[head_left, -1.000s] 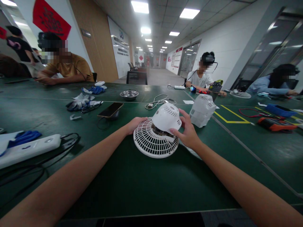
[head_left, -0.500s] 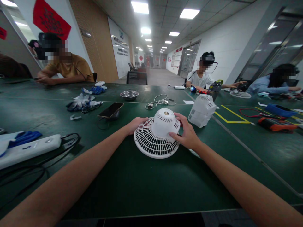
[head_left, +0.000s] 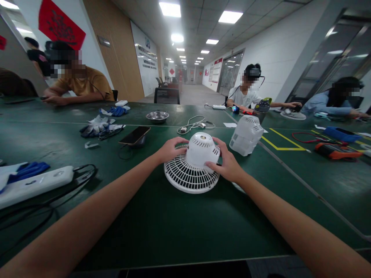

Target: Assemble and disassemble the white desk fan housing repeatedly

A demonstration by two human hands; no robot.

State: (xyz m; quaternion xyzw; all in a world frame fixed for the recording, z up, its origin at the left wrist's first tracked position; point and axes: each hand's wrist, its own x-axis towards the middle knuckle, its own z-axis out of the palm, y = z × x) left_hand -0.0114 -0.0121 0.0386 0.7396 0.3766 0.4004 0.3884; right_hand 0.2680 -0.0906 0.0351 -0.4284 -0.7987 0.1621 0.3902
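Observation:
A white fan head (head_left: 189, 180) lies grille-down on the green table, its rounded motor housing (head_left: 199, 156) facing up. My right hand (head_left: 228, 164) is wrapped round the right side of the housing, thumb in front and fingers behind. At the housing's left side, my left hand (head_left: 171, 150) bends over the grille with its thumb and fingertips against the fan head. Part of the grille's far rim is hidden by the left fingers. To the right stands a white vented plastic housing (head_left: 246, 136), apart from both hands.
A phone (head_left: 135, 136), gloves (head_left: 98, 126), a metal bowl (head_left: 157, 116) and a white cable (head_left: 191, 125) lie beyond my hands. A power strip (head_left: 37, 185) with black cords is at left. An orange multimeter (head_left: 337, 151) lies at right. Co-workers sit across the table.
My left hand has slid from the grille's left rim up and right, to beside the motor housing. The right hand keeps its hold, and the fan head has stayed in place.

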